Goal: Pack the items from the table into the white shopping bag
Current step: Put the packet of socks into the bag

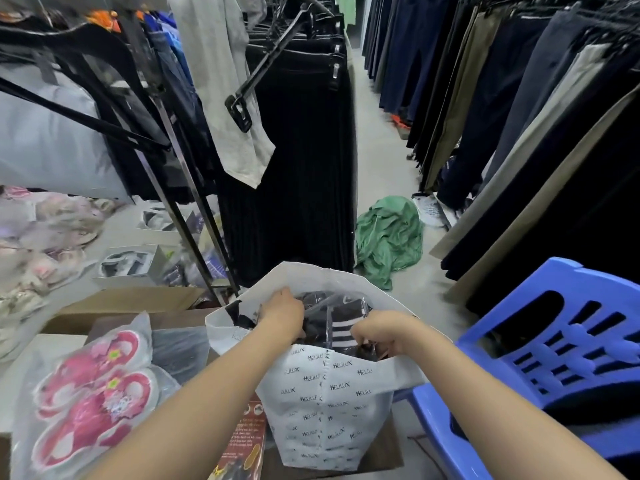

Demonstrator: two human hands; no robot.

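1. Step in hand: we judge this to be the settling of goods already inside the white shopping bag (332,403). Both hands are inside its open mouth and neither is at the desk (14,368).
2. Location of the task's thing: the bag stands upright between the desk and a blue chair (554,341), and its base appears to sit in a cardboard box. It holds several dark packets (313,299), with a striped packet (341,325) on top.
3. Outstanding items: a pack of pink slippers (93,393), a dark wrapped item (180,351) and a red-brown packet (244,441) lie outside the bag on the left. We judge the packing as partly done.
4. Left hand (282,311): the forearm reaches forward and the palm faces down over the dark packets at the bag's left side. The fingers dip among the packets with their tips hidden, so we cannot tell whether they grip anything.
5. Right hand (379,332): the wrist is bent over the near rim. The fingers (362,336) are curled tight on the near end of the striped packet, and they appear to be gripping its wrapper.
6. Next move, in our judgement:
   - Press the striped packet flat to make room.
   - Withdraw one hand leftward to the desk for the next item.
   - Keep the other hand on the rim, since the soft mouth may fold shut.
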